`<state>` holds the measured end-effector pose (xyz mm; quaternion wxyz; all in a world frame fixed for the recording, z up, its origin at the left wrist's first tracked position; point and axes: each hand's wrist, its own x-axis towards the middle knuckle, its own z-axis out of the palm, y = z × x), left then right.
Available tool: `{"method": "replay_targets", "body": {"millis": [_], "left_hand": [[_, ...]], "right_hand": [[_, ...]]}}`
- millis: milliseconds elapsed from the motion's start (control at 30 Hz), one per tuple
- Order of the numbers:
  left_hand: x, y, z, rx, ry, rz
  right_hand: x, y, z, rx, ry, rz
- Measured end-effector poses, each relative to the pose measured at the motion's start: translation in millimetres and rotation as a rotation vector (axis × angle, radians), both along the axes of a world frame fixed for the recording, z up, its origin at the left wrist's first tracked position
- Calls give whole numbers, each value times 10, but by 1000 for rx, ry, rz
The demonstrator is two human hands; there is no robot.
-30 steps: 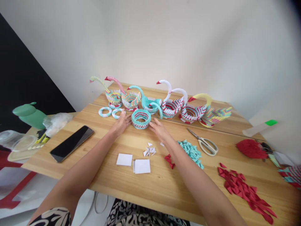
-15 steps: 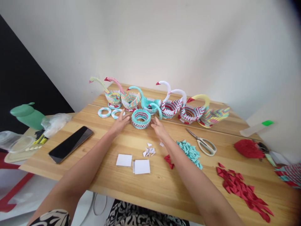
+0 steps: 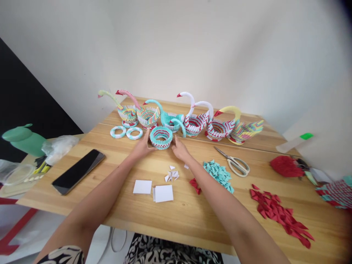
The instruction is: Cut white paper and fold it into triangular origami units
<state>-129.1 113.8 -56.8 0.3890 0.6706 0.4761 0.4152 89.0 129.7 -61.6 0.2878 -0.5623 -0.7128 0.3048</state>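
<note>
A teal, red and white folded-paper ring (image 3: 161,138) stands on the wooden table (image 3: 192,216) in front of a row of paper swans (image 3: 192,123). My left hand (image 3: 142,147) cups its left side, thumb up against the rim. Pressed against its right side is my right hand (image 3: 179,149), fingers curled. Both arms reach forward from the near edge. Small white folded pieces (image 3: 172,175) and two white paper squares (image 3: 154,190) lie just behind my wrists.
Two flat teal rings (image 3: 126,132) lie left of the ring. A phone (image 3: 78,171) lies far left, scissors (image 3: 233,164) to the right. Piles of teal pieces (image 3: 219,174) and red pieces (image 3: 280,215) cover the right side. A green bottle (image 3: 24,139) stands off the left edge.
Both hands have closed in from either side until they touch the teal ring. The view has shifted slightly to the right and down.
</note>
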Motion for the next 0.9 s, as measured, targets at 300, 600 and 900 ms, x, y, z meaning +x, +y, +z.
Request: {"method": "replay_targets", "body": {"millis": [300,600,900], "left_hand": [[-6,24,-24,97,70,46],[-99,69,-60,91,64,-2],[-74,99,-76,32,37,31]], "right_hand": [[21,-19,14,9,54,43],[68,20,30,84,-48,82],[42,60,85,94,-131,38]]}}
